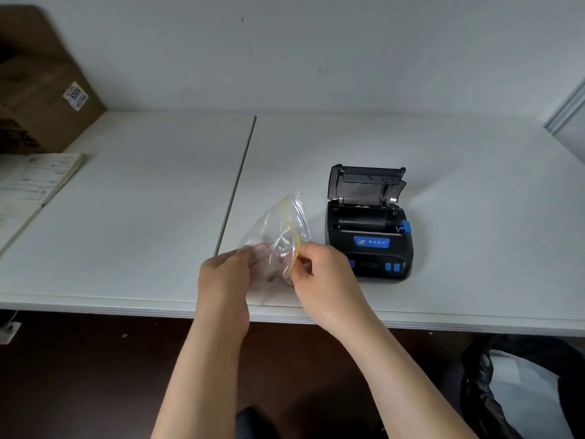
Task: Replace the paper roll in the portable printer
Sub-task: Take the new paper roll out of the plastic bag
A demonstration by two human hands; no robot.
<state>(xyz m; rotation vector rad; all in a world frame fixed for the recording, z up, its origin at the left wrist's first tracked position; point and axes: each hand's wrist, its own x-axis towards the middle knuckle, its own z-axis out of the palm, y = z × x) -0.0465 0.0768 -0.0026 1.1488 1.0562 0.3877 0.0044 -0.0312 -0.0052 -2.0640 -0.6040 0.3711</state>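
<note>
A black portable printer (368, 239) with blue buttons stands on the white table (126, 217), right of centre. Its lid (367, 185) is raised and the paper bay looks empty. Just left of it, above the table's front edge, both hands hold a clear zip bag (278, 229) with a yellow and blue seal. My left hand (224, 274) grips the bag's left side. My right hand (323, 270) pinches the yellow seal strip on the right. Something pale sits inside the bag, blurred; I cannot tell what it is.
A cardboard box (38, 90) stands at the back left corner against the wall. A notebook or stack of printed papers (28, 188) lies in front of it. A seam (237, 185) splits the tabletop. A dark bag (493, 391) lies on the floor at lower right.
</note>
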